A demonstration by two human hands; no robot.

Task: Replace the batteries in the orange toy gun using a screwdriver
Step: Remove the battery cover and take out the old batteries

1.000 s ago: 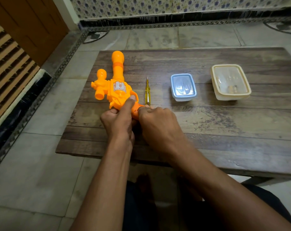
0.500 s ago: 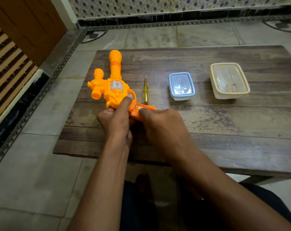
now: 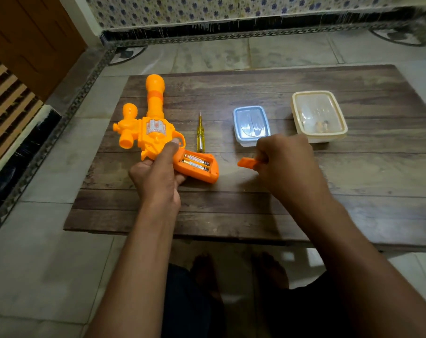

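The orange toy gun (image 3: 153,128) lies on the left of the wooden table (image 3: 353,181), barrel pointing away from me. My left hand (image 3: 158,174) grips it at the grip. Its battery compartment (image 3: 196,162) is uncovered and shows two batteries side by side. My right hand (image 3: 284,162) pinches the orange battery cover (image 3: 247,163) a little to the right of the gun, just above the tabletop. A yellow-handled screwdriver (image 3: 200,135) lies on the table between the gun and the boxes, tip pointing away.
A small blue lidded box (image 3: 251,124) stands just beyond my right hand. A larger cream lidded box (image 3: 318,115) with small things inside sits further right. The low table stands on a tiled floor; my feet (image 3: 231,272) show under its near edge.
My right hand has lifted the cover off the gun's grip and carried it to the right, baring the two batteries. My left hand still holds the gun in place.
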